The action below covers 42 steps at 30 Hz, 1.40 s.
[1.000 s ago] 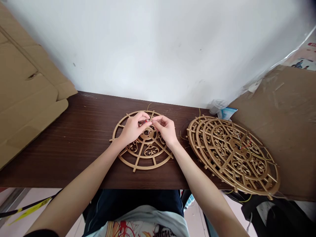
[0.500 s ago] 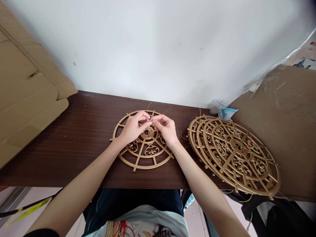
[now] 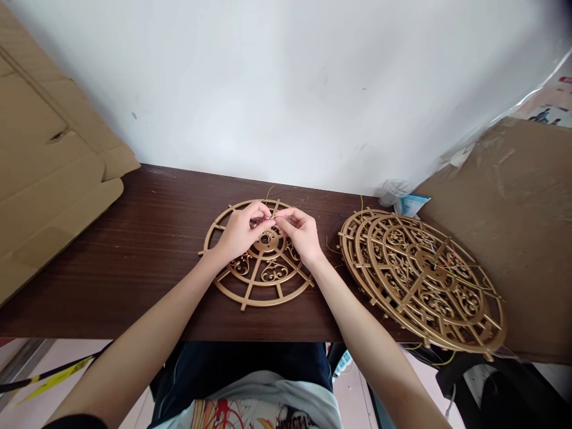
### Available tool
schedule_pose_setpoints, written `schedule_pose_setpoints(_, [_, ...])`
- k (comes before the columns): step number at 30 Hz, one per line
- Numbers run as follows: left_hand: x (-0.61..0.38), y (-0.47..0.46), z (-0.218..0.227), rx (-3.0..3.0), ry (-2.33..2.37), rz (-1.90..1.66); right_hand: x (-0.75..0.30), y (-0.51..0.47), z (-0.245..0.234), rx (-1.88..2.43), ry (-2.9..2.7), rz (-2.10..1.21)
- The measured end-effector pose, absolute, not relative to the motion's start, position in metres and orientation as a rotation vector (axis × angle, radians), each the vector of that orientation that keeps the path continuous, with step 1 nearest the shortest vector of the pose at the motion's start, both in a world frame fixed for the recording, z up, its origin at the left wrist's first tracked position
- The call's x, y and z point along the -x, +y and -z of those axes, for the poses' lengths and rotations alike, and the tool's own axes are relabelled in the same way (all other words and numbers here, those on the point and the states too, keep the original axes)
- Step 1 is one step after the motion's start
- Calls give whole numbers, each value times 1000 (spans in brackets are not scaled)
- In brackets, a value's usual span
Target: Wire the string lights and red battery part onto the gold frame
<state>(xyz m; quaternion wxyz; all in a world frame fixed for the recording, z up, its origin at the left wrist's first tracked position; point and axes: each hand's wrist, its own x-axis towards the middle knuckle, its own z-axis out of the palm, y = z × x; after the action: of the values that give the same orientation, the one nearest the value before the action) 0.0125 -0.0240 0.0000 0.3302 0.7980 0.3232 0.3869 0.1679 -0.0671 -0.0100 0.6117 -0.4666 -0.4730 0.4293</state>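
A round gold openwork frame (image 3: 261, 301) with spokes and scrolls lies flat on the dark wooden table (image 3: 147, 238). Over its upper half, my left hand (image 3: 245, 229) is closed in a pinch on wires, with a bit of red (image 3: 265, 220) showing between thumb and fingers. Touching it from the right, my right hand (image 3: 301, 229) pinches a thin dark wire end. The fingers cover most of what they hold. A thin yellow wire (image 3: 270, 192) sticks up past the frame's far rim.
Several matching gold frames (image 3: 429, 333) are stacked to the right, with loose wires on top. Cardboard (image 3: 58, 161) leans at the left, more cardboard (image 3: 513, 238) at the right. A clear plastic cup (image 3: 393, 192) and a blue-white packet (image 3: 412, 205) stand against the white wall (image 3: 268, 95).
Both hands stay pinched together over the frame in nearly the same place. Only a very slight finger shift shows, and the view has moved slightly.
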Motion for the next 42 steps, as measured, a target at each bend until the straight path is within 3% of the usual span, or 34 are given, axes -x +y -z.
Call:
schedule_pose_setpoints(19, [-10,-22,1,-2035,918,-1127,-172,-65,16,1118,-1094,-883])
schedule_pose_setpoints(34, [-12,-16,-1,-1640,963,-1338,-165,-71,14,1006,-1310,-1066])
schedule_pose_setpoints(42, [-12,-12,3,-1514,910,-1303,-167,-74,8,975,-1616,-863])
